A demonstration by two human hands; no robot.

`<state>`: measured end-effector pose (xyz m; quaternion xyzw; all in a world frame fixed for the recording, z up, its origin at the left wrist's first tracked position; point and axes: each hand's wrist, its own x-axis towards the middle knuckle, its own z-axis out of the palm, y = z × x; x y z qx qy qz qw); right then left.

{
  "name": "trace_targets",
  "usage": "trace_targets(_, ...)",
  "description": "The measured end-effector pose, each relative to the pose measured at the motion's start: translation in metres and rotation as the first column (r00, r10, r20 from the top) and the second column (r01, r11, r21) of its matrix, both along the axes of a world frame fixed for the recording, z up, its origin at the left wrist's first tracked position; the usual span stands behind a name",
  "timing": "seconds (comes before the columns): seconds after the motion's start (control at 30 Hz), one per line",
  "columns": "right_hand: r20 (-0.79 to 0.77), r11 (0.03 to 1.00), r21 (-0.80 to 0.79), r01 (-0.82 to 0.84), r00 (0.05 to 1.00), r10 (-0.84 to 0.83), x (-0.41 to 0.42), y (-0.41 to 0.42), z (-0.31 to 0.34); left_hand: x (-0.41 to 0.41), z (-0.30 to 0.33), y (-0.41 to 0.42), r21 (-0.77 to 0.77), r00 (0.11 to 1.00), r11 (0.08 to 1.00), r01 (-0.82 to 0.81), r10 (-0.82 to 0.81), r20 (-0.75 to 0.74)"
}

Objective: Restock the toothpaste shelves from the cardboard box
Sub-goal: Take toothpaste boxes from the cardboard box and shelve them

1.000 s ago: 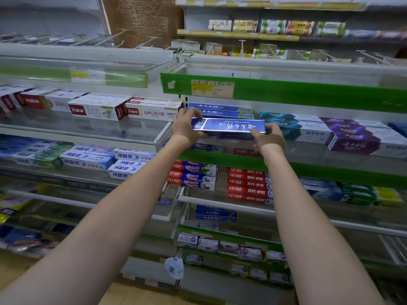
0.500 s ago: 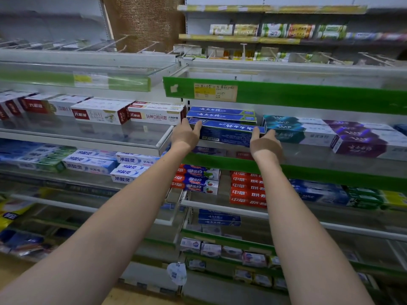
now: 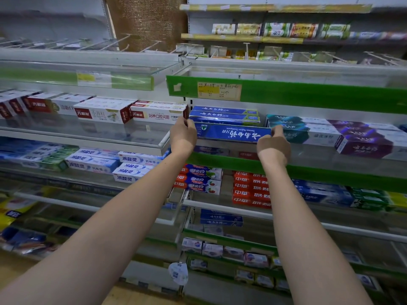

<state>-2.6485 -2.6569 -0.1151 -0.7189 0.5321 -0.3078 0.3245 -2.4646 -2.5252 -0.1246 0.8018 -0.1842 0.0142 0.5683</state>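
A blue toothpaste box [image 3: 232, 133] with white lettering lies lengthwise on the glass shelf [image 3: 352, 164], in front of two stacked blue boxes [image 3: 224, 115] of the same kind. My left hand [image 3: 183, 135] grips its left end, and my right hand [image 3: 273, 146] holds its right end with the thumb up against it. The lettering on the held box reads upside down. The cardboard box is not in view.
White and red toothpaste boxes [image 3: 105, 112] fill the shelf to the left; teal and purple boxes [image 3: 334, 134] lie to the right. A green price rail [image 3: 308, 97] runs above. Lower shelves hold red boxes [image 3: 251, 188] and several other packs.
The blue box came down from a raised, tilted position onto the shelf in front of the stack, then was turned so its wide face points outward. Both hands stayed at its ends.
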Motion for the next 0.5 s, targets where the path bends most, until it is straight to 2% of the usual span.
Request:
trace_targets(0.13, -0.013, 0.999, -0.041, -0.013, 1.0, 0.013, 0.0, 0.003, -0.004, 0.005, 0.002, -0.002, 0.117, 1.0, 0.993, -0.01, 0.012, -0.018)
trace_targets(0.23, -0.059, 0.999, -0.031, -0.012, 0.998, 0.01, 0.002, 0.006, -0.001, 0.004, 0.003, -0.001, 0.094, 1.0, 0.996, 0.011, -0.009, -0.03)
trace_targets(0.37, -0.156, 1.0, -0.028, -0.006, 0.988, 0.002, 0.004, 0.006, 0.001, -0.004, 0.001, 0.0, 0.184, 0.998, 0.983, 0.016, -0.027, 0.058)
trace_targets(0.5, -0.191, 0.999, -0.034, 0.005, 0.982, -0.011, 0.003, 0.008, 0.002, -0.003, 0.001, 0.001, 0.236, 0.992, 0.972, 0.024, -0.052, 0.116)
